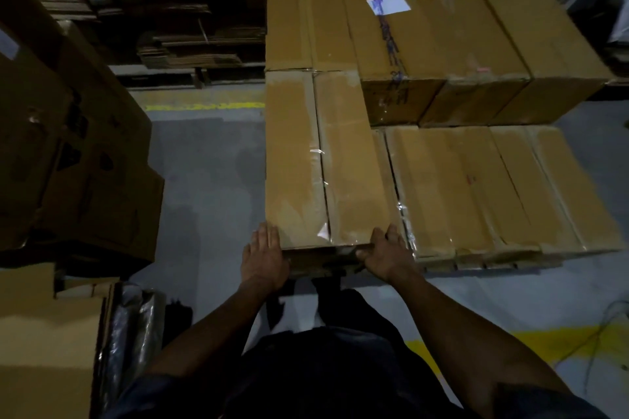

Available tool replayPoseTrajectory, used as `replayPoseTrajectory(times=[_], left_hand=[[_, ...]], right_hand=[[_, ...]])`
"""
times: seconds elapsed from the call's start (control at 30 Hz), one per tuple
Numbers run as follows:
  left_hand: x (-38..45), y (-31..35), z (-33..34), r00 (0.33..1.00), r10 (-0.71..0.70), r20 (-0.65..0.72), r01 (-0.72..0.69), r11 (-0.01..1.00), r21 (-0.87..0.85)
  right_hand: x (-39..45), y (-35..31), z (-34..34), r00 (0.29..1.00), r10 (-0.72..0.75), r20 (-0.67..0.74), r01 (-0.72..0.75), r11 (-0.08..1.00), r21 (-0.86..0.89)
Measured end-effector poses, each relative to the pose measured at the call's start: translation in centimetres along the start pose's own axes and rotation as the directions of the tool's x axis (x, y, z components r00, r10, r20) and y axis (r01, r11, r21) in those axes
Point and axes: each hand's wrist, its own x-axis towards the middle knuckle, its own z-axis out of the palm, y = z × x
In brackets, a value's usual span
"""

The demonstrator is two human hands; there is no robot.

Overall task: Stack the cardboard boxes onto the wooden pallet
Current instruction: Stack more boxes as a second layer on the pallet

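Nearest: left hand [263, 257] flat against the near left corner of the front box [323, 163], palm pressed on, fingers extended, not closed round anything. Right hand [383, 257] at the near right corner, fingers hooked over the top edge, thumb on the end face: a grip on that box. Hands at opposite corners, probably to square it up or slide it.

Front box lies lengthwise on the upper layer, left side of the stack. Lower boxes [493, 187] just right, tops a step below, packed side by side; open room on them for more. Wooden pallet [442, 264] barely shows under their near edge.

Behind: second upper box [306, 20] butts end to end; further boxes [459, 44] to its right, one carrying a white label [388, 5]. Farthest: flattened cardboard [170, 10] stacked in the dark
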Motion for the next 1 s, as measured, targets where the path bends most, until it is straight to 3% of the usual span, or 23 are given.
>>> replayPoseTrajectory(times=[0.23,0.57,1.0], left_hand=[[-6.2,0.5,-0.2,0.984,0.143,-0.102,-0.141,0.990,0.029],[-11.1,8.0,1.3,0.930,0.368,-0.011,-0.365,0.926,0.101],[-20.3,34.8,11.2,0.845,0.535,0.027,-0.535,0.841,0.083]], right_hand=[[-8.9,2.2,2.8,0.989,0.103,-0.101,-0.082,0.978,0.191],[-17.8,10.3,5.9,0.937,0.277,-0.211,-0.174,0.898,0.405],[-28.3,37.5,5.5,0.824,0.516,-0.233,-0.326,0.769,0.550]])
